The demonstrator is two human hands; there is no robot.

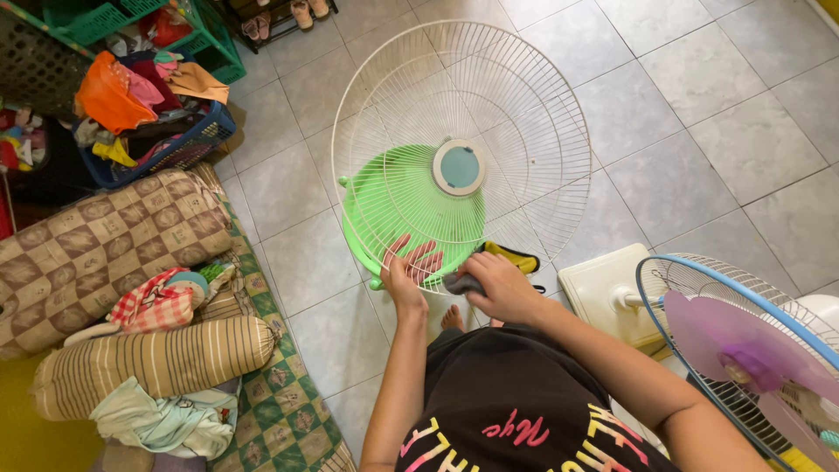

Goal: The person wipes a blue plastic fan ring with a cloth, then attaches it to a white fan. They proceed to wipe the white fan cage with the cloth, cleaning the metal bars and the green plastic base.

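A round white wire fan guard (524, 105) with a grey-blue centre disc (460, 166) is held up in front of me, tilted over a green plastic basin (384, 205) on the floor. My left hand (407, 267) grips the guard's lower rim, with fingers showing through the wires. My right hand (496, 284) presses a dark grey cloth (461, 283) against the lower wires. A yellow and black object (516, 258) lies just behind the right hand.
A fan with a purple blade (743, 345) and blue-rimmed guard stands at the right beside a cream base (603, 288). Pillows (96, 253) and a bolster (157, 363) lie on the left mat. A blue basket of clothes (188, 144) sits behind them.
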